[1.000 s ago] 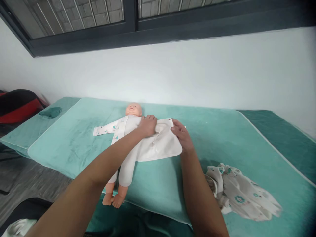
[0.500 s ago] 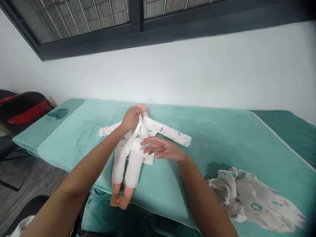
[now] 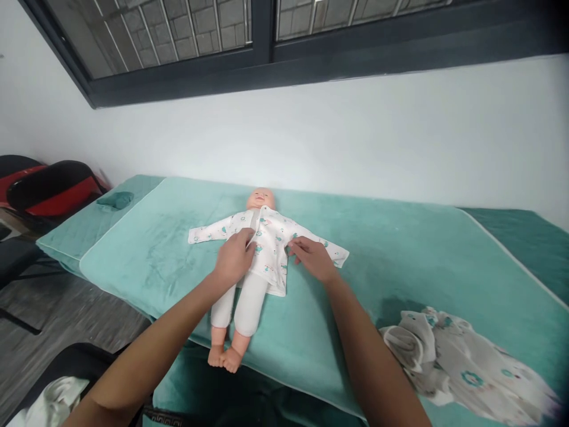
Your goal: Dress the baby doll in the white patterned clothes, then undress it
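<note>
Left hand is over the doll, right hand beside it; fingers bend at the shirt, whether gripping I cannot tell.

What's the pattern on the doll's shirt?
The shirt is white with small scattered prints, mostly teal. It shows best in the head view.

I see white jacket, teal print; doll pinkish, legs white. Teal bed, pale piping. Off-white cloth, teal flowers. Red-black chair past bed's left edge.
</note>
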The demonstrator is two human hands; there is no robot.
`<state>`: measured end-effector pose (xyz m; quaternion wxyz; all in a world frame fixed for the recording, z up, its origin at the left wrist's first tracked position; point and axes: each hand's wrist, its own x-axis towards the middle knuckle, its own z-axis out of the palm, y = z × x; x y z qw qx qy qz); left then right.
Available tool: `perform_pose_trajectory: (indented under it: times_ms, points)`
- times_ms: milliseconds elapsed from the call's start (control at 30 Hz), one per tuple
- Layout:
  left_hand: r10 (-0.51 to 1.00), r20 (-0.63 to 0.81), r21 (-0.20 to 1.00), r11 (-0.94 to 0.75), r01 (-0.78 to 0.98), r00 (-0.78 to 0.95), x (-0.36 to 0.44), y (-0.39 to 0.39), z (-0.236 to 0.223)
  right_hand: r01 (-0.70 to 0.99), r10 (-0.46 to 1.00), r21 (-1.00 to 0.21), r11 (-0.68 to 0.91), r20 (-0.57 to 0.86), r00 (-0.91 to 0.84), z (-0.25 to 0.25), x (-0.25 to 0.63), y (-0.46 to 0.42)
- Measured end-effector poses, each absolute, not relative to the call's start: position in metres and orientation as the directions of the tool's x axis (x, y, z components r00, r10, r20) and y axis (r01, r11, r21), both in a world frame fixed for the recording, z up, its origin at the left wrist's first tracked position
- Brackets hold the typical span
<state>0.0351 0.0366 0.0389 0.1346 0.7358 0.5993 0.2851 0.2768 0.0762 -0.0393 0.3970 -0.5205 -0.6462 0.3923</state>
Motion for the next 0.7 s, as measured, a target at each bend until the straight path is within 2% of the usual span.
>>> perform_pose_trajectory:
  times_ms: [133,200,233,300,400,467,500,600,700]
  points:
    - [0.998,0.069,0.821,-0.056,0.569,-0.001,0.026,0.023,0.039,0.561,0.98,-0.812,0.158,0.199,0.011,-0.048,0.275,0.079]
    - [0.999,-0.032,0.875,0.018,0.484,0.019,0.02,0.019,0.038,0.596,0.962,-0.788,0.153,0.257,0.092,-0.05,0.275,0.079]
    - [0.997,-0.067,0.865,0.04,0.5,0.036,0.017,0.018,0.038,0.6,0.954,-0.786,0.148,0.273,0.123,-0.051,0.275,0.08]
    - [0.998,-0.057,0.76,0.026,0.65,0.027,0.013,0.018,0.038,0.59,0.942,-0.793,0.153,0.297,0.155,-0.052,0.275,0.08]
    - [0.978,0.199,0.454,-0.151,0.878,0.066,0.016,0.022,0.038,0.567,0.922,-0.796,0.211,0.354,0.154,-0.052,0.274,0.079]
    - [0.915,0.349,0.297,-0.312,0.902,0.201,0.023,0.029,0.038,0.501,0.92,-0.82,0.277,0.377,0.107,-0.051,0.271,0.077]
    - [0.883,0.376,0.245,-0.389,0.888,0.282,0.027,0.035,0.038,0.441,0.927,-0.844,0.305,0.369,0.065,-0.051,0.27,0.076]
    - [0.84,0.314,0.181,-0.511,0.841,0.442,0.038,0.06,0.037,0.249,0.949,-0.917,0.31,0.285,-0.132,-0.049,0.265,0.071]
    - [0.853,0.193,0.21,-0.519,0.829,0.485,0.038,0.092,0.035,0.217,0.931,-0.948,0.234,0.155,-0.33,-0.047,0.26,0.065]
